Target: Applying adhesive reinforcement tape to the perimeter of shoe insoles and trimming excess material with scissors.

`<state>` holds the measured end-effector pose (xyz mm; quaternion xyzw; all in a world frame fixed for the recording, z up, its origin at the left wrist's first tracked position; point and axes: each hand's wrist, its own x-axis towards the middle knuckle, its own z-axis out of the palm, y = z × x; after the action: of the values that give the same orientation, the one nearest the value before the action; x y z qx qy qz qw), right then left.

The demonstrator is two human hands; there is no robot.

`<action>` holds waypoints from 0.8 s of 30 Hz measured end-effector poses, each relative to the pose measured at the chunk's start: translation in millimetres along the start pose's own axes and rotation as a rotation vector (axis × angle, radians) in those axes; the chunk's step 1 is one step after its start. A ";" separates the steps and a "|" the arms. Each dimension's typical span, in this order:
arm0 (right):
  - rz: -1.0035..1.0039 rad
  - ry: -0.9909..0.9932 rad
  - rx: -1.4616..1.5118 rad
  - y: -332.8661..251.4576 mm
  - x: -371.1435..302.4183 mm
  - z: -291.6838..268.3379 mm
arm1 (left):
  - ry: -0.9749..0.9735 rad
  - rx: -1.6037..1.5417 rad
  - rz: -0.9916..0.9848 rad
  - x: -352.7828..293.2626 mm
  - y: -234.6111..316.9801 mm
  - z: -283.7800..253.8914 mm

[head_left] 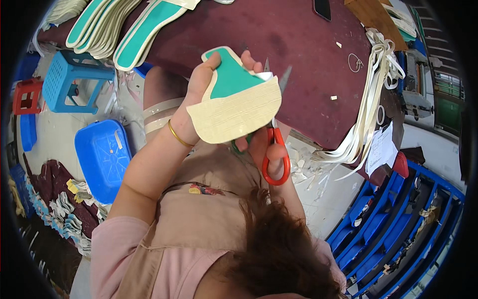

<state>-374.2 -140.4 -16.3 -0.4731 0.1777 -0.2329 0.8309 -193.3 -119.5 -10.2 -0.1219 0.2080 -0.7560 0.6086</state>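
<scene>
My left hand [200, 82] grips an insole [236, 114] above my lap, thumb on its green face. Part of the insole is folded over, so its cream underside faces up. A small white flap sticks out at its right edge. My right hand [275, 153] holds red-handled scissors [279, 137], fingers in the loops. Their blades are spread and point away from me, just right of the insole. The insole hides part of the blades and of my right hand. Stacked green insoles [154, 25] with cream edges lie at the table's far left.
A dark red table [308, 65] stretches ahead, with a phone [322, 9] at its far edge. Cream strips [366, 104] hang over its right side. On the left are a blue stool [67, 82], a red stool [27, 95] and a blue basin [102, 159]. A blue rack [398, 224] stands right.
</scene>
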 end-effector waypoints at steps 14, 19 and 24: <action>-0.036 0.106 -0.682 -69.0 61.9 -13.3 | -0.063 1.067 0.880 -22.3 -12.6 28.1; -0.954 -0.063 -1.186 -42.8 45.8 2.8 | 0.174 0.972 0.905 -18.8 -5.3 31.9; 0.005 0.268 -0.368 -69.1 64.6 11.1 | 0.129 1.223 0.706 -17.0 -13.0 43.1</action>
<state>-330.2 -199.2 44.4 -0.5810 0.3273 -0.2555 0.7000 -181.8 -107.9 35.0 0.3615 -0.1913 -0.5006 0.7630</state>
